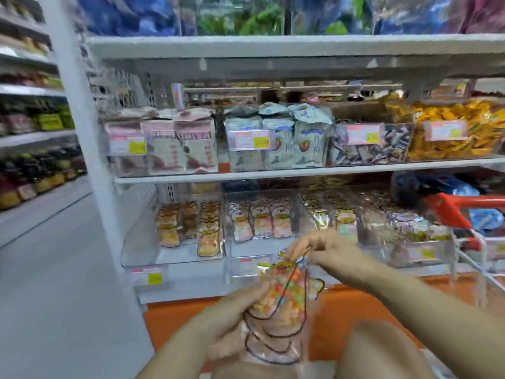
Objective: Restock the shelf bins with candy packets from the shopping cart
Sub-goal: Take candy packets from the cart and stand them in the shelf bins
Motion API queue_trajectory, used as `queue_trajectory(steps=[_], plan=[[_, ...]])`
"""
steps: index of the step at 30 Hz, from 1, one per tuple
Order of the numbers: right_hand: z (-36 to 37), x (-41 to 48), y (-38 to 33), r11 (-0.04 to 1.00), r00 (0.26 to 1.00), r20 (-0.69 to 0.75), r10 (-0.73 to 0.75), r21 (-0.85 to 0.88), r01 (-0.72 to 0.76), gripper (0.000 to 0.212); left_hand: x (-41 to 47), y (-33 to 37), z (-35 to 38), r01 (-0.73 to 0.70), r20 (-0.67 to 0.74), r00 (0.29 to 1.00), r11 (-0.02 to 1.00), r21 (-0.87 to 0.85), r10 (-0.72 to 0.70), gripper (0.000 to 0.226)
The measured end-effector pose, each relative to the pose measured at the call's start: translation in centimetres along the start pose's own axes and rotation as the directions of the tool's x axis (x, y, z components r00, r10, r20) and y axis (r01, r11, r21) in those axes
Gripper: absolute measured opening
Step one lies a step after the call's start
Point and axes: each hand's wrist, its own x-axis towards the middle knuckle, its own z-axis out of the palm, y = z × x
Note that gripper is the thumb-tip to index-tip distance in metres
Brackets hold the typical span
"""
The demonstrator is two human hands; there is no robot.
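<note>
My left hand [229, 321] grips a stack of clear bear-shaped candy packets [278, 318] filled with coloured sweets, low in the middle of the head view. My right hand [325, 247] pinches the top of the front packet. Just beyond the hands are the clear shelf bins on the lower shelf: a left bin [142, 250] with several orange bear packets, a middle bin [232, 203] with pink and white bear packets, and a right bin [448, 255] with more packets. The shopping cart [451, 206], with a red handle, stands at the right.
The upper shelf [273, 172] carries bins of pink, blue, dark and yellow bagged sweets with price tags. A white upright post [90, 160] stands at the left. An aisle floor [54, 269] and other shelves lie further left. An orange base runs under the lower shelf.
</note>
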Motion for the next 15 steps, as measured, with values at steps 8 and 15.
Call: queue_trajectory(steps=[8,15], plan=[[3.6,4.9,1.3,0.895,0.94,-0.116,0.32,0.361,-0.26,0.024,0.5,2.6,-4.6,-0.141,-0.176,0.974,0.99,0.004,0.14,0.044],[8.1,8.7,-1.5,0.865,0.906,0.182,0.382,0.275,-0.42,0.068,1.7,5.9,-8.2,-0.406,-0.34,0.816,0.882,0.241,0.468,0.059]])
